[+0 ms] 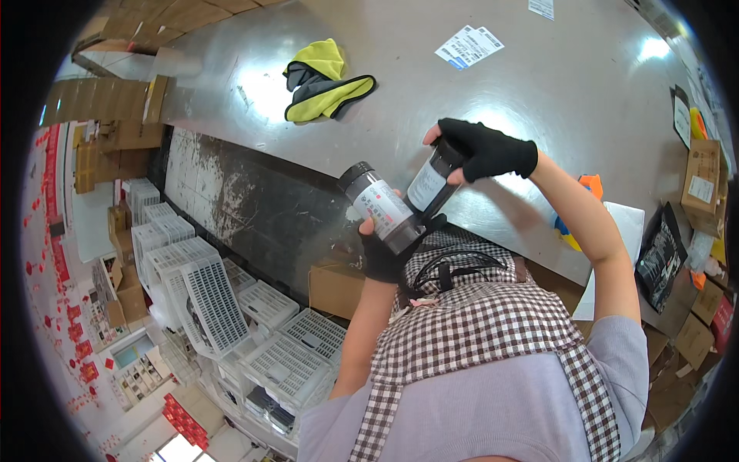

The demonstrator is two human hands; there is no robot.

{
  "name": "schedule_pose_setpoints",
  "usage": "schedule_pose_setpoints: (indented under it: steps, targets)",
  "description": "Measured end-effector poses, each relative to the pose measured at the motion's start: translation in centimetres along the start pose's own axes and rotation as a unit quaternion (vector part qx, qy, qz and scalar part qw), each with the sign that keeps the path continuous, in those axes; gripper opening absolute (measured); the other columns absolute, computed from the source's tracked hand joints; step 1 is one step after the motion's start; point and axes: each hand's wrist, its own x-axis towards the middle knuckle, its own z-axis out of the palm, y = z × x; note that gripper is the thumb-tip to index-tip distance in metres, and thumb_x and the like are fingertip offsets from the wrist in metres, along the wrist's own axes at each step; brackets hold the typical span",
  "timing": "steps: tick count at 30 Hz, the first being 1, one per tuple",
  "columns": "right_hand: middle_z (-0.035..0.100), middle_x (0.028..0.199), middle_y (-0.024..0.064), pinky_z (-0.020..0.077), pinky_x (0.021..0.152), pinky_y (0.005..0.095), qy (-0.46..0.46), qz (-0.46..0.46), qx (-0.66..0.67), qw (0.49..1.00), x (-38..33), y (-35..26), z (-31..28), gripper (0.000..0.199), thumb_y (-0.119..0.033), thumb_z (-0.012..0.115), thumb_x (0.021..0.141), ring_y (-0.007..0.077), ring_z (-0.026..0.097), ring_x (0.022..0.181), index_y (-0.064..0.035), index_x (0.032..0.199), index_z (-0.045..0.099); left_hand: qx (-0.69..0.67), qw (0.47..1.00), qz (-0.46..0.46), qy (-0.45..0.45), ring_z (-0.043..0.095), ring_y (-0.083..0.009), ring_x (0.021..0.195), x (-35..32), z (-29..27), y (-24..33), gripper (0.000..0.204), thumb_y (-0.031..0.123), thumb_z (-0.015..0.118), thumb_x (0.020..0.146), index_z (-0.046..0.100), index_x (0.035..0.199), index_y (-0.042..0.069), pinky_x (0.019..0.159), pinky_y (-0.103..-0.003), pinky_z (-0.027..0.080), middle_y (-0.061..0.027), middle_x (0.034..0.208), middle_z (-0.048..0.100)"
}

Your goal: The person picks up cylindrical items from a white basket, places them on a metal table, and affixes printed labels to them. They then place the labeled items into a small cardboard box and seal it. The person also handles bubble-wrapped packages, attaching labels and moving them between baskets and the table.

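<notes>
My left hand [383, 258], in a black fingerless glove, is closed round the lower part of a dark plastic jar [377, 204] with a black screw lid and a pale label. The jar tilts to the left, lid end up. My right hand [486, 150], gloved the same way, grips a second dark jar [429, 185] with a white label from above, its fingers round the upper end. The two jars are side by side just past the table's near edge, their lower ends close together; whether they touch, I cannot tell.
On the metal table [400, 46] lie a yellow-and-grey cloth [327, 85] and some printed paper slips [469, 46]. An orange-and-blue tool [589, 189] sits at the right edge. White plastic crates [204, 300] are stacked at lower left, near a cardboard box [335, 289]; more cartons [700, 173] stand right.
</notes>
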Motion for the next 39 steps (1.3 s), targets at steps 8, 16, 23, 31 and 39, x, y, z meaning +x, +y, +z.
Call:
schedule_pose_setpoints:
  steps: [8, 16, 23, 31, 39]
  targets:
    - [0.05, 0.101, 0.0145, 0.0461, 0.08, 0.0391, -0.051, -0.166, -0.44, 0.881, 3.4, -2.1, 2.8, 0.05, -0.011, 0.069, 0.058, 0.0318, 0.051, 0.097, -0.0019, 0.102, 0.048, 0.051, 0.998, 0.018, 0.02, 0.057, -0.0271, 0.1, 1.4, -2.6, 2.5, 0.063, 0.028, 0.071, 0.066, 0.043, 0.117, 0.003, 0.087, -0.043, 0.049, -0.014, 0.105, 0.055]
    - [0.051, 0.106, 0.0109, 0.0449, 0.087, 0.0391, -0.156, -0.232, -0.561, 0.779, 14.6, -1.3, -1.8, 0.034, 0.001, 0.062, 0.065, 0.0305, 0.047, 0.108, -0.0046, 0.097, 0.051, 0.468, 0.868, 0.124, 0.107, 0.057, -0.0242, 0.1, 9.0, -9.9, 10.8, 0.06, 0.012, 0.071, 0.066, 0.047, 0.12, 0.003, 0.085, -0.038, 0.048, -0.0129, 0.114, 0.055]
    - [0.038, 0.136, 0.0136, 0.0433, 0.094, 0.038, -0.099, -0.215, -0.499, 0.834, 15.5, 0.9, -2.9, 0.042, 0.0, 0.06, 0.072, 0.0323, 0.048, 0.112, -0.0082, 0.113, 0.054, 0.739, 0.654, 0.156, 0.046, 0.054, -0.0229, 0.108, 16.9, -7.9, 14.4, 0.071, 0.016, 0.076, 0.06, 0.046, 0.124, 0.005, 0.091, -0.034, 0.045, -0.011, 0.119, 0.055]
    - [0.054, 0.101, 0.0183, 0.0469, 0.072, 0.0423, 0.035, 0.088, -0.57, 0.816, 14.2, -3.1, 1.9, 0.047, -0.033, 0.07, 0.068, 0.034, 0.059, 0.087, -0.0078, 0.103, 0.051, 0.748, 0.657, 0.09, 0.01, 0.052, -0.0237, 0.112, 17.4, -5.3, 15.6, 0.07, 0.022, 0.075, 0.063, 0.047, 0.125, 0.006, 0.095, -0.033, 0.041, -0.0114, 0.121, 0.054]
    - [0.055, 0.101, 0.0149, 0.0454, 0.077, 0.0419, 0.007, -0.037, -0.485, 0.873, 16.0, -1.6, 0.6, 0.044, 0.002, 0.052, 0.07, 0.0347, 0.054, 0.094, -0.006, 0.113, 0.045, 0.702, 0.691, 0.138, -0.106, 0.049, -0.0259, 0.114, 19.5, -7.7, 16.9, 0.072, 0.008, 0.069, 0.059, 0.041, 0.126, 0.007, 0.096, -0.033, 0.039, -0.0116, 0.12, 0.052]
